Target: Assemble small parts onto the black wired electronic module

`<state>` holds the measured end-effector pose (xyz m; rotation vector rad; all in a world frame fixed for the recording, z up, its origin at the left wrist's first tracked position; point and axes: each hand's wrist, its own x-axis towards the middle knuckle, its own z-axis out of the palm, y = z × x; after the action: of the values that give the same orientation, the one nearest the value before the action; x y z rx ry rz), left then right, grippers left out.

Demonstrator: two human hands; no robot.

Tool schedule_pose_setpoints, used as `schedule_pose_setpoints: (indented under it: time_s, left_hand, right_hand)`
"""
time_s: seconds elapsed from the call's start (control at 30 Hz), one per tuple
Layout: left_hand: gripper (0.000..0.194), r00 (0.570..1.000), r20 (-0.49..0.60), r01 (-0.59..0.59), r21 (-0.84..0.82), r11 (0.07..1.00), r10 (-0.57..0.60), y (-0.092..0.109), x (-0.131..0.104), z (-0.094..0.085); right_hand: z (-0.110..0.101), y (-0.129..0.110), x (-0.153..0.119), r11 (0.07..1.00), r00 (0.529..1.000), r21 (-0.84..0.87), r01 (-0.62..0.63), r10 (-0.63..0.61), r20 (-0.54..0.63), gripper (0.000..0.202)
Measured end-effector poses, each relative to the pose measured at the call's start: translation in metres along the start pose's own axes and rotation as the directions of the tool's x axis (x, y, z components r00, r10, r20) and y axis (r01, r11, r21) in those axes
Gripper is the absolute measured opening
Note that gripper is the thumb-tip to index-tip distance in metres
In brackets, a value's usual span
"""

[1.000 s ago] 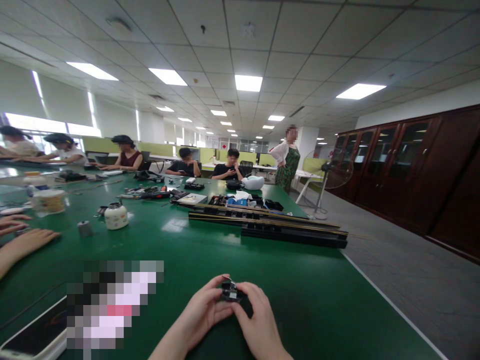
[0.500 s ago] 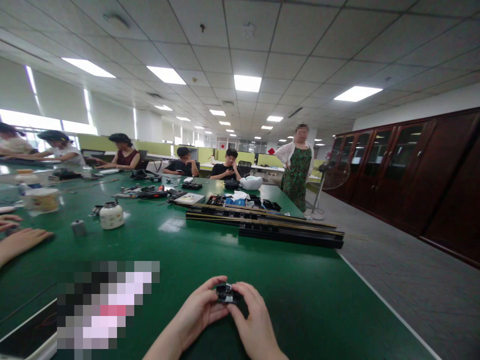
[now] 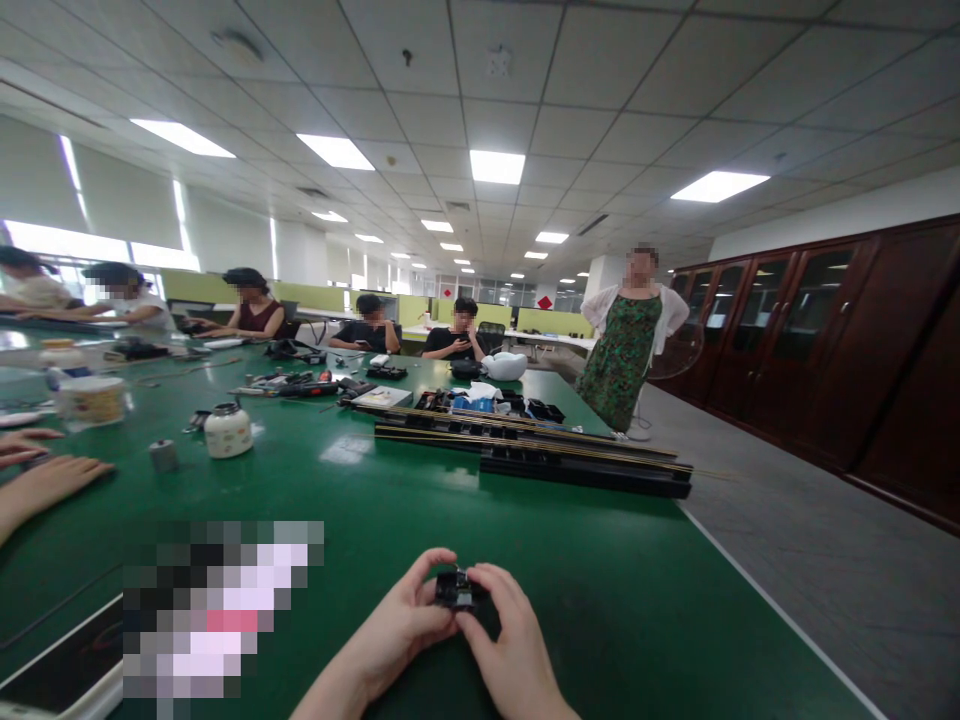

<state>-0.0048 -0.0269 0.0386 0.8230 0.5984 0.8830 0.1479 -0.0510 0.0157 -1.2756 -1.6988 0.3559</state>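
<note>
The step in hand was judged to be close two-handed work on a small black part, located at the lower centre of the frame, above the green tabletop. The left hand grasped the part at its left side, with the index finger arched over the upper edge. The right hand grasped the opposite side between thumb and fingers. Details inside the part were too small to identify. In judgement, the next move called for firm support from the left hand and light, controlled fingertip pressure from the right, with the open face kept visible. A white jar and a grey cylinder stood left of centre; long black rails lay right of centre. Compared with the frame one second earlier, the part remained between both hands, near the same position. The principal difference was at the right of the frame: the standing person had moved rightward, turned toward the tabletop and partly covered the fan.
</note>
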Motion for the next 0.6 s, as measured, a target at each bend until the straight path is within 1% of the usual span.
schedule_pose_setpoints:
  time_s: [0.1,0.4,0.53,0.6]
  left_hand:
    - [0.049,1.0,0.006,-0.006,0.003,1.0,0.006,-0.0004,0.0006,-0.0017]
    - [0.046,0.999,-0.049,-0.004,0.051,0.999,0.007,0.0012,-0.0001,0.0005]
    - [0.045,0.998,-0.057,0.001,0.051,0.999,0.002,0.0013,0.0008,0.001]
    - [0.044,0.998,-0.058,-0.002,0.062,0.998,0.005,0.0012,0.0012,0.0015]
  right_hand:
    - [-0.0009,-0.0026,0.0002,1.0,1.0,0.012,0.002,-0.002,0.009,0.036]
    - [-0.0024,-0.0077,-0.0011,0.999,1.0,0.018,0.028,-0.028,0.011,0.037]
    - [-0.002,-0.0067,-0.001,0.999,0.999,0.021,0.045,-0.045,-0.015,0.035]
    - [-0.0018,-0.0065,-0.0007,0.999,0.999,0.017,0.038,-0.038,-0.005,0.034]
